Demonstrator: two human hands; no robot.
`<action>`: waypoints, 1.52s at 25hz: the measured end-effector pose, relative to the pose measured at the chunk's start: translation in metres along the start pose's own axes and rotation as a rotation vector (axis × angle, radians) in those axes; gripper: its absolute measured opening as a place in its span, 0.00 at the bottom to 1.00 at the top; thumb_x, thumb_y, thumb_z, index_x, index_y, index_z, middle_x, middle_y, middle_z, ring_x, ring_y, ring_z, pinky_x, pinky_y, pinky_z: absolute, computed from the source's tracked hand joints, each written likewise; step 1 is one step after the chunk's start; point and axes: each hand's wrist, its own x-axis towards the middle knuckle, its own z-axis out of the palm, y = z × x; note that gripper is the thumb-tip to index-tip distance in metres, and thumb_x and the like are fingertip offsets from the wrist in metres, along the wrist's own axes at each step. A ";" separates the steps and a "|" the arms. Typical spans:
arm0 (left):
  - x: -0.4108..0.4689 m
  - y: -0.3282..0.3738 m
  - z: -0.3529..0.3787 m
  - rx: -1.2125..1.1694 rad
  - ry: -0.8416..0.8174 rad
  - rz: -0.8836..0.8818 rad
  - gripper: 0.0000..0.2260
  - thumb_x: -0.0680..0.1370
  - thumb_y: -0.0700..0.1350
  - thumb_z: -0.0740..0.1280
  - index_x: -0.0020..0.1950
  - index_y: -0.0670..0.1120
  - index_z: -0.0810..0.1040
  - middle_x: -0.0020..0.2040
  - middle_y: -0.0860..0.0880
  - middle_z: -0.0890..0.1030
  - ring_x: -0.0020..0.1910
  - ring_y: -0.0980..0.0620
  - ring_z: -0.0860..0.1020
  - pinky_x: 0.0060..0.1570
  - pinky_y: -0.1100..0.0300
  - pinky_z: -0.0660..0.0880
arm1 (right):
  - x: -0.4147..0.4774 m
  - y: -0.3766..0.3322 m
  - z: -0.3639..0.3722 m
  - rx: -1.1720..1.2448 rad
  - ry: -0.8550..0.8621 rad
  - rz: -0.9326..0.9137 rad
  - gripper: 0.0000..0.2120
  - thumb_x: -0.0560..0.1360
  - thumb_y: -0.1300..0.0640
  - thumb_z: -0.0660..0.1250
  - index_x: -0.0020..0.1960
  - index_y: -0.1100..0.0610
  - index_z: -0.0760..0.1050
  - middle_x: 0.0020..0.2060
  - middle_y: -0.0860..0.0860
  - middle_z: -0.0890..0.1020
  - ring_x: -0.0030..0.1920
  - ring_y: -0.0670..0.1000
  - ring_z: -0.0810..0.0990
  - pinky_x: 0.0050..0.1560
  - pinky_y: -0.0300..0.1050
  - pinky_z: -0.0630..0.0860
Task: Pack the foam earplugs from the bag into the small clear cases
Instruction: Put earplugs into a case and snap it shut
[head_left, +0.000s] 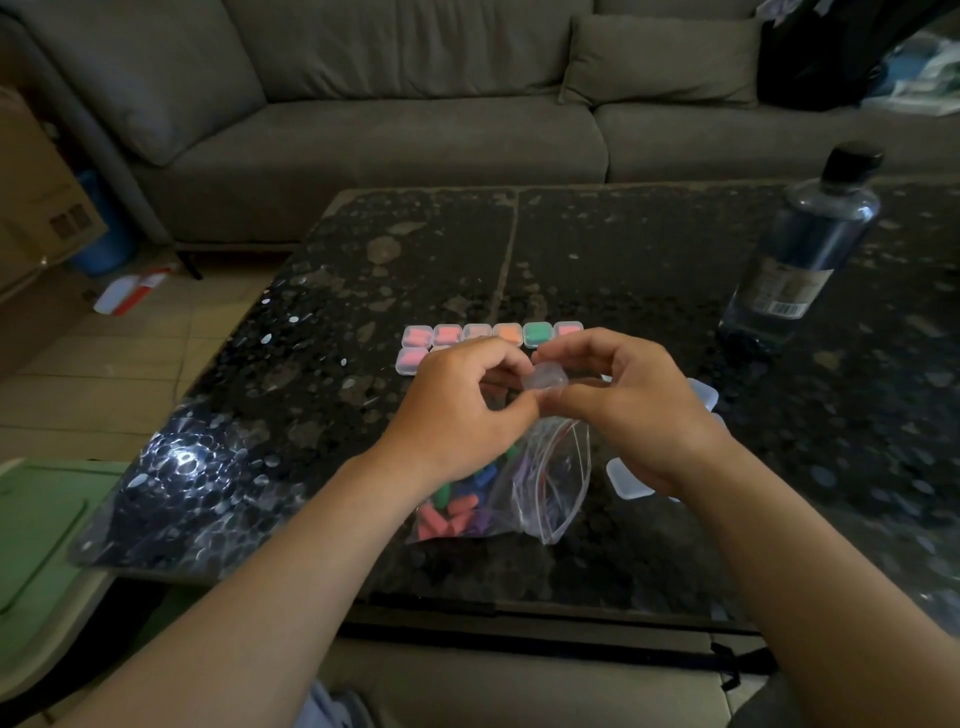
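Observation:
A small clear case (544, 376) is held above the table between both hands. My left hand (460, 410) pinches its left side with curled fingers. My right hand (631, 402) grips its right side. Below them lies a clear zip bag (550, 486) with several coloured foam earplugs (457, 506) spilling toward its left end. Behind the hands sits a row of filled cases (493, 334) holding pink, orange and green plugs, with one more filled case (412, 360) in a second row. Empty clear cases (626, 480) lie under and beside my right wrist.
A clear bottle with a black cap (810, 244) stands at the right on the dark speckled table (363, 291). A grey sofa (415, 119) runs behind the table. A green lid (36, 525) lies at the left edge, and cardboard boxes (36, 192) stand at far left.

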 end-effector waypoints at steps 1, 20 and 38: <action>0.000 0.000 0.000 0.008 -0.001 0.008 0.08 0.73 0.38 0.77 0.50 0.45 0.84 0.46 0.52 0.85 0.44 0.58 0.84 0.48 0.62 0.82 | 0.000 0.000 0.000 0.012 0.001 0.001 0.18 0.69 0.70 0.76 0.56 0.58 0.80 0.48 0.50 0.85 0.49 0.46 0.85 0.48 0.40 0.83; 0.004 0.007 0.002 0.013 0.165 -0.031 0.08 0.79 0.38 0.68 0.44 0.45 0.86 0.38 0.53 0.84 0.37 0.58 0.81 0.40 0.63 0.77 | 0.002 0.004 0.003 0.100 -0.017 0.042 0.23 0.70 0.81 0.64 0.52 0.57 0.81 0.45 0.52 0.87 0.49 0.51 0.86 0.50 0.47 0.83; 0.002 0.009 -0.024 -0.348 0.041 -0.550 0.09 0.77 0.36 0.72 0.55 0.48 0.81 0.40 0.43 0.86 0.38 0.48 0.84 0.41 0.51 0.83 | -0.002 -0.006 0.000 -0.031 0.017 0.101 0.07 0.75 0.68 0.70 0.51 0.59 0.81 0.45 0.56 0.86 0.46 0.52 0.86 0.49 0.46 0.83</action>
